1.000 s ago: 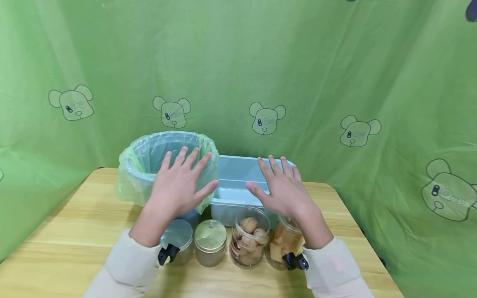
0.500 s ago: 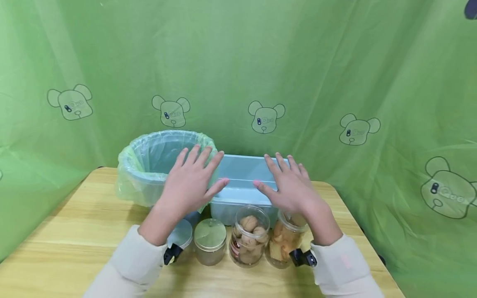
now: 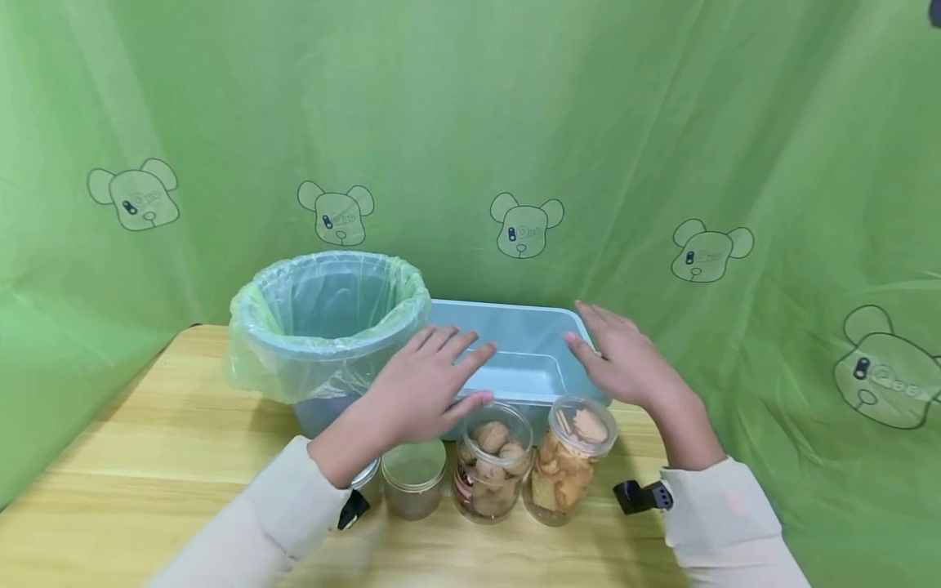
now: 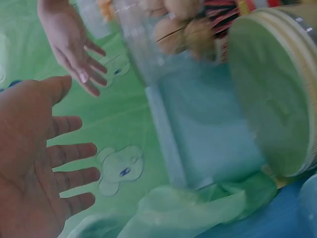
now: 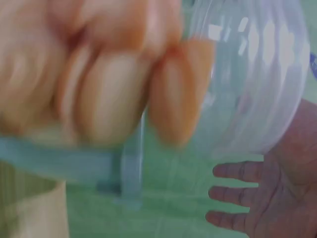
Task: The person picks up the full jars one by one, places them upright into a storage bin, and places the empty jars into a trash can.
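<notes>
My left hand, fingers spread, hovers above the jars and over the front of the light blue rectangular basin. It holds nothing. Beneath it stand a jar with a pale green-gold lid and a clear jar of walnuts. My right hand is held with straight fingers at the basin's right end, holding nothing; whether it touches the rim I cannot tell. Closest to it is a clear jar of orange-brown snack pieces. Another lidded jar is mostly hidden by my left wrist.
A blue bin lined with a translucent green bag stands left of the basin, its mouth open upward. The wooden table meets a green curtain printed with bear heads behind.
Both hands have moved right, the right hand farther, so the snack jar's top shows. My left hand has also come lower and nearer, off the bin's mouth. The jars have not moved.
</notes>
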Motion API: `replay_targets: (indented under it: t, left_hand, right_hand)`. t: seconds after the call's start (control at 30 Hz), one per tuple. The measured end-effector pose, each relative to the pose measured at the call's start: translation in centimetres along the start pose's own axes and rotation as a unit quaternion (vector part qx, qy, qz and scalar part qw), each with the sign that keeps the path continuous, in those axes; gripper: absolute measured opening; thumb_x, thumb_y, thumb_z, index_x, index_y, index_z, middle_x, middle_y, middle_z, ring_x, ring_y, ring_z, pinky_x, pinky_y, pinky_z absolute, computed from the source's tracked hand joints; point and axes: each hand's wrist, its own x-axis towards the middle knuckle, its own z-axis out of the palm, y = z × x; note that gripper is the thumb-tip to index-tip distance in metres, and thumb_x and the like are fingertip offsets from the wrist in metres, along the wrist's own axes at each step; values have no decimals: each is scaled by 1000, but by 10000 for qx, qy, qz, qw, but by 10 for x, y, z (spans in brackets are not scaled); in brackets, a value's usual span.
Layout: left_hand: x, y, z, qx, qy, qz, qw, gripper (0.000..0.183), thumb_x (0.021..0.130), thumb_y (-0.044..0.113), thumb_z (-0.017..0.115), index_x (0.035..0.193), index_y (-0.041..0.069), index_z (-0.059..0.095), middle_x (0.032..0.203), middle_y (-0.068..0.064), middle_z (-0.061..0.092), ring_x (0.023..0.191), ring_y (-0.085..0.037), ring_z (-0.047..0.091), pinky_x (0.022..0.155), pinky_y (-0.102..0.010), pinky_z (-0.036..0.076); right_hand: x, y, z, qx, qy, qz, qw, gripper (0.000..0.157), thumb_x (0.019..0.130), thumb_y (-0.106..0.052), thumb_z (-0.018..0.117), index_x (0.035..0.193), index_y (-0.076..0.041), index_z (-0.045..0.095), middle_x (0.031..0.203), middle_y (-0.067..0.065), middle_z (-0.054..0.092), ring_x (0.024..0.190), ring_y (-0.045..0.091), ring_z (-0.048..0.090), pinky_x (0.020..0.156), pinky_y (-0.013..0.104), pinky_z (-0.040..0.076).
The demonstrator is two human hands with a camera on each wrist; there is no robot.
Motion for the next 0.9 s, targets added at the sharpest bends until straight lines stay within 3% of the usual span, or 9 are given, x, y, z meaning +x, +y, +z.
replay_targets:
  t: [0.23, 0.47, 0.77, 0.9]
  left_hand:
    - [5, 12, 12, -363, -306, 525, 9975, 60, 98, 56, 30, 147, 22, 33, 145, -3, 41, 133, -25, 36, 109, -44, 26]
    - [3, 17, 18, -429, -347, 696, 9961, 60, 98, 56, 30, 146, 22, 35, 143, -3, 44, 131, -25, 38, 109, -45, 28]
    - [2, 24, 32, -402, -679, 1203, 9896, 68, 95, 64, 22, 148, 23, 31, 146, -4, 39, 132, -25, 35, 108, -43, 29]
    - [1, 29, 36, -415, -876, 1292, 9869, 70, 94, 66, 21, 150, 24, 27, 149, -3, 34, 133, -23, 34, 106, -43, 32]
  right_hand:
    - [-3, 39, 9, 637, -4, 174, 9978, 63, 102, -39, 34, 148, 2, 21, 151, 25, 24, 137, 45, 22, 109, 58, 18]
    - [-1, 67, 28, 1015, 273, 425, 9936, 61, 102, -40, 35, 147, -1, 27, 127, 27, 52, 107, 42, 56, 89, 57, 44]
    - [-6, 91, 59, 1438, 584, 554, 9863, 55, 101, -38, 40, 144, -3, 36, 115, 24, 60, 100, 38, 59, 83, 52, 48]
    - [-8, 97, 74, 1645, 875, 565, 9809, 52, 100, -36, 45, 141, -4, 41, 109, 21, 64, 95, 33, 62, 77, 44, 50]
